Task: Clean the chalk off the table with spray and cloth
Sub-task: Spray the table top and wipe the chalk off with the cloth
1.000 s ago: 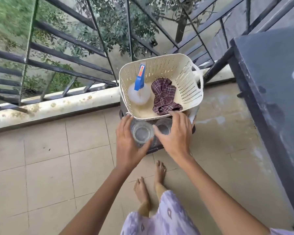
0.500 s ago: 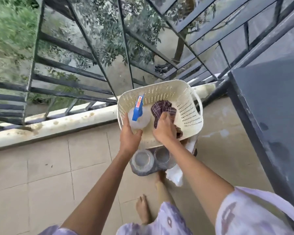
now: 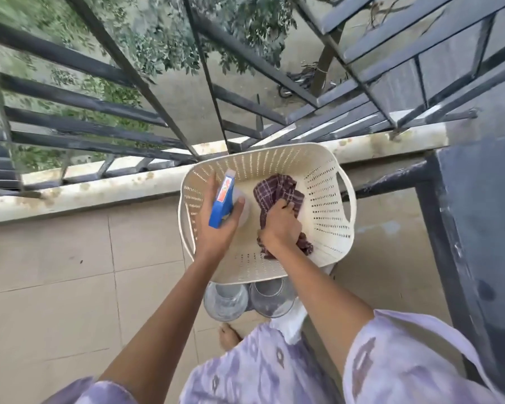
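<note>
A cream perforated basket [image 3: 324, 205] stands in front of me at the balcony railing. Inside it, my left hand [image 3: 216, 228] is wrapped around a white spray bottle with a blue trigger head [image 3: 222, 199]. My right hand [image 3: 280, 225] is closed on a dark maroon checked cloth [image 3: 277, 188], which lies bunched in the basket's middle. The dark table [image 3: 484, 217] runs along the right edge of the view; its top is mostly out of frame.
Two clear glass jars [image 3: 225, 301] stand under the basket's near edge, beside my bare foot [image 3: 229, 335]. A black metal railing [image 3: 146, 144] and a stained concrete ledge [image 3: 99, 188] close off the balcony. Beige floor tiles [image 3: 56, 287] spread to the left.
Both hands rose from the jars into the basket. My left hand closed around the spray bottle and my right hand gripped the cloth. The view tilted closer over the basket.
</note>
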